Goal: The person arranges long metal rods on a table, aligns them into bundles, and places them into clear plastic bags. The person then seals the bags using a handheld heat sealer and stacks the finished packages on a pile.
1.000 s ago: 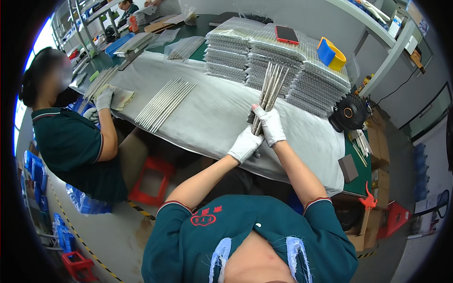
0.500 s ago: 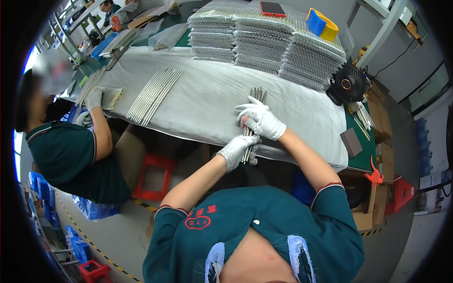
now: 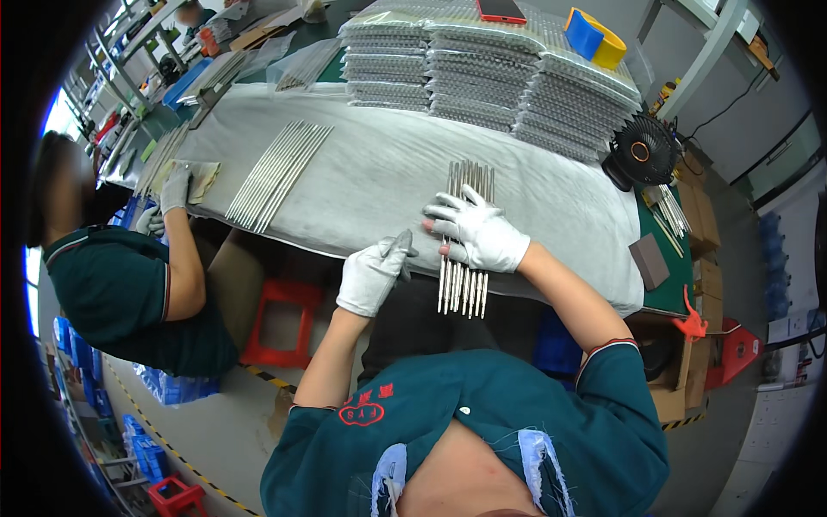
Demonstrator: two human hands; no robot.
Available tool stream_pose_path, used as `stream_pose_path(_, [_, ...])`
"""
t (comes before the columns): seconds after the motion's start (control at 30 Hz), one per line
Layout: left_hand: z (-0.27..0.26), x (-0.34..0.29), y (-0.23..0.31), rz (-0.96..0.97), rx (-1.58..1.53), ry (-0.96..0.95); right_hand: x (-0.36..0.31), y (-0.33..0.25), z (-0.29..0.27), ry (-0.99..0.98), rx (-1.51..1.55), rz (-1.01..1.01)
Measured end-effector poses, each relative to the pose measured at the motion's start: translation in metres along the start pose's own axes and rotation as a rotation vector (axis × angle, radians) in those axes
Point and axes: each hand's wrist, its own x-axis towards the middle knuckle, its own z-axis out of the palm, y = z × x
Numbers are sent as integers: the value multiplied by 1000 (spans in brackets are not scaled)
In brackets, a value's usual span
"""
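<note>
Several thin silvery metal rods [image 3: 466,293] lie side by side across the front edge of the cloth-covered table, their near ends sticking out past it. My right hand [image 3: 479,231], in a white glove, rests flat on top of them with its fingers spread. To the left of the rods, apart from them, my gloved left hand [image 3: 376,274] hovers by the table edge. Its fingers are drawn together, and nothing shows in them. Farther left on the white cloth [image 3: 370,164], another row of rods [image 3: 277,177] is laid out slantwise.
Stacks of bubble-wrapped packs [image 3: 478,82] stand at the back, with a tape roll [image 3: 594,39] and a phone [image 3: 500,10] on top. A black fan [image 3: 640,153] and a grey block [image 3: 649,261] are at the right. A co-worker [image 3: 121,284] sits at the left.
The bunched rods have been spread into a flat row on the table edge. My left hand has let go and moved left; my right hand has flattened over them.
</note>
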Motion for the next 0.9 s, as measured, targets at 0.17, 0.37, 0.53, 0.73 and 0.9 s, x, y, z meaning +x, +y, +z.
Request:
stream_pose_path(0.17, [8,23,-5,448,444,259,-29,6,-19,-189,-54,97])
stream_pose_path(0.37, [39,47,19,400,689,5,-73,7,-34,-175,-23,231])
stream_pose_path(0.53, [72,45,32,337,738,-125,-60,5,-21,-126,-21,231])
stream_pose_path(0.73, [40,31,31,676,636,-173,-31,48,-22,197,416,351])
stream_pose_path(0.9, [46,-6,29,872,643,-509,17,128,-30,251,1238,639])
